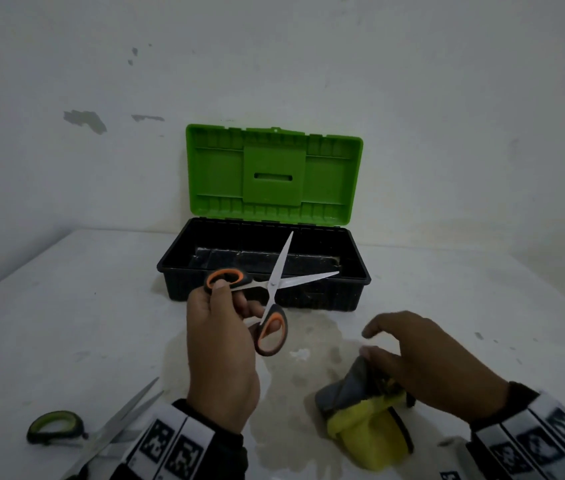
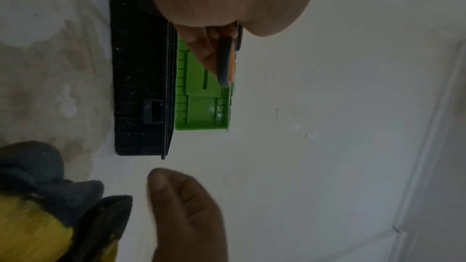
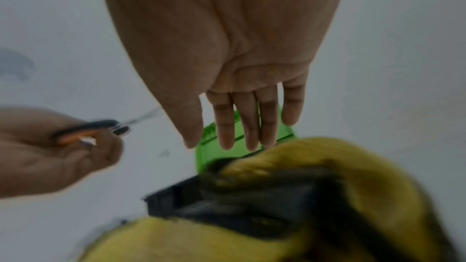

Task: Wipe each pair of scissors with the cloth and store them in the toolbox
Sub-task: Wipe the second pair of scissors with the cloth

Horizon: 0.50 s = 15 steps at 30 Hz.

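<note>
Orange-handled scissors (image 1: 267, 287) splay open, blades toward toolbox (image 1: 357, 292).

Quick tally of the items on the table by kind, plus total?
Scissors: 2, the orange-handled scissors and the green-handled scissors
Cloth: 1
Toolbox: 1
Total: 4

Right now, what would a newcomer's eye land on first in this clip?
The bright green lid of the open toolbox, standing against the white wall. In front of it the left hand holds orange-handled scissors with blades spread. The right hand hovers, fingers straight, over a yellow and grey cloth; green-handled scissors lie at the near left.
</note>
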Motion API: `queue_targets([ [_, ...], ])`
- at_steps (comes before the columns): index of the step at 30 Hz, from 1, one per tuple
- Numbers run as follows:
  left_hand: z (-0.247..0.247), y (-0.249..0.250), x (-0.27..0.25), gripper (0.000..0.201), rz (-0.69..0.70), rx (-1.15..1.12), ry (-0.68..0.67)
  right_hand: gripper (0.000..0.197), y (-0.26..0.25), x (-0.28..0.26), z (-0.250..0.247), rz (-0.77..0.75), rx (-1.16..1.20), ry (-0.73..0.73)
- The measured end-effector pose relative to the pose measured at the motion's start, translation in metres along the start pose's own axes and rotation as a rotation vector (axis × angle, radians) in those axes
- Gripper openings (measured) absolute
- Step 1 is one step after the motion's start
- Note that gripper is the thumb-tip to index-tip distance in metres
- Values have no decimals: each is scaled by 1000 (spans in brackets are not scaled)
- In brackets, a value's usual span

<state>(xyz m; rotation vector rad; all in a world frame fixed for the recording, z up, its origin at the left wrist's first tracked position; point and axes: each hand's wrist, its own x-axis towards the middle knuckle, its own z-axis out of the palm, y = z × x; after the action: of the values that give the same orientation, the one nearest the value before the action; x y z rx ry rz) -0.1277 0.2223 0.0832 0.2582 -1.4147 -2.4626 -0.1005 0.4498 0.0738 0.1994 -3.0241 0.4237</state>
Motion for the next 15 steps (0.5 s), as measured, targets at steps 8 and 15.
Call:
queue_targets([
  [8,2,1,-8,15,-64,-17,-100,28,-91,2,2,93,995,-30],
  [15,-32,10,2,16,-175,400,-278,25,-96,11,16,229,1188,-57],
])
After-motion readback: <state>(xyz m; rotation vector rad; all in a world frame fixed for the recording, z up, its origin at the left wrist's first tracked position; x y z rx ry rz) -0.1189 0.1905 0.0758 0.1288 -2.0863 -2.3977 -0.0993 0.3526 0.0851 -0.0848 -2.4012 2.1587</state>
